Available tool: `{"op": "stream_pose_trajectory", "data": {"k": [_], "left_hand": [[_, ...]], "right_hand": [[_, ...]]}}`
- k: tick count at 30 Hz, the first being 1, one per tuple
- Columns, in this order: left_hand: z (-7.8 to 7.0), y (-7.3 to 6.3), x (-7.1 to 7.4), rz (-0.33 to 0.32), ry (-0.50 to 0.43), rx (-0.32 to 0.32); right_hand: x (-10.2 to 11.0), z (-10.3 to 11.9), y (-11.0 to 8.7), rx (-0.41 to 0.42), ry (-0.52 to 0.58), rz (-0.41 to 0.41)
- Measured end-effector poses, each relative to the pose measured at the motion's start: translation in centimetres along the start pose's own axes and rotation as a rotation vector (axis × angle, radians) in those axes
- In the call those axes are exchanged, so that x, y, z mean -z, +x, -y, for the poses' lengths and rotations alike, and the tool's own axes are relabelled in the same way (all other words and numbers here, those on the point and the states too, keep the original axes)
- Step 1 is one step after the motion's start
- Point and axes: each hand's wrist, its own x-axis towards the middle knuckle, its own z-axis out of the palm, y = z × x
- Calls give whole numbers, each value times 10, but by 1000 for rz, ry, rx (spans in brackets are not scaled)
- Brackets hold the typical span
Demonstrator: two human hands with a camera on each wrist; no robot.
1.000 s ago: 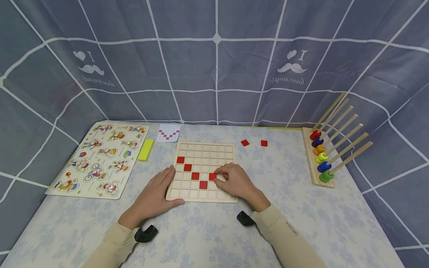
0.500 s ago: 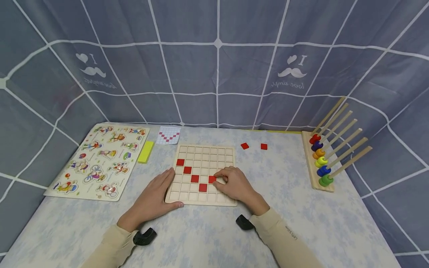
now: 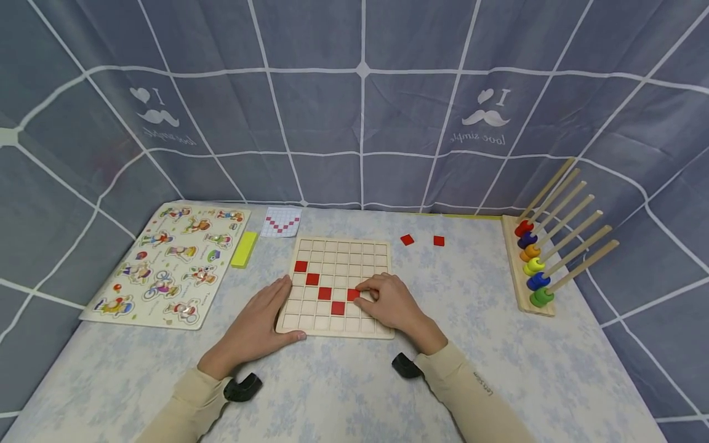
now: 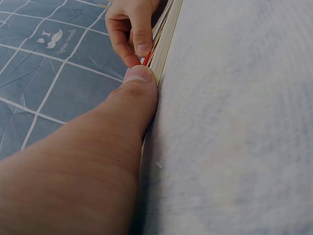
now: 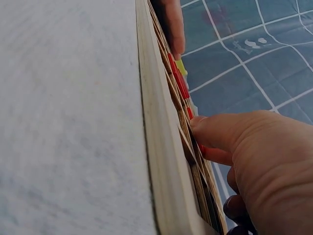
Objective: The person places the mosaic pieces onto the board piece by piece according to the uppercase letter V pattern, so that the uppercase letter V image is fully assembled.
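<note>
A wooden grid board (image 3: 362, 252) lies flat on the table, with red square tiles in several of its cells, one of them a red tile (image 3: 312, 279). My left hand (image 3: 252, 323) rests against the board's left side, fingers fairly straight and thumb along the near edge. With thumb and forefinger my right hand (image 3: 394, 303) pinches another red tile (image 3: 353, 295) at a cell right of the lowest tile. In the right wrist view the thumb (image 5: 215, 129) partly hides that tile. Two loose red tiles, a tilted one (image 3: 407, 240) and a straight one (image 3: 439, 240), lie behind the board.
A patterned card (image 3: 280, 222) and a yellow block (image 3: 244, 249) lie beyond the board's left side. Farther left is a picture puzzle board (image 3: 183, 258). On the right stands a wooden peg rack (image 3: 534, 267) with coloured beads. A grey curtain (image 3: 316, 111) closes the back.
The head view shifts slightly. Both hands keep their places at the board, and the right hand still pinches the red tile over the same cell.
</note>
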Motion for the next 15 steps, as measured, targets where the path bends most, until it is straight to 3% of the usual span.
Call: {"op": "stream_pose_trajectory", "data": {"k": [8, 15], "left_hand": [[0, 3, -2, 0, 0, 5], [1, 3, -2, 25, -3, 24]], "right_hand": [[6, -5, 1, 41, -22, 15], [17, -16, 3, 59, 73, 56]]}}
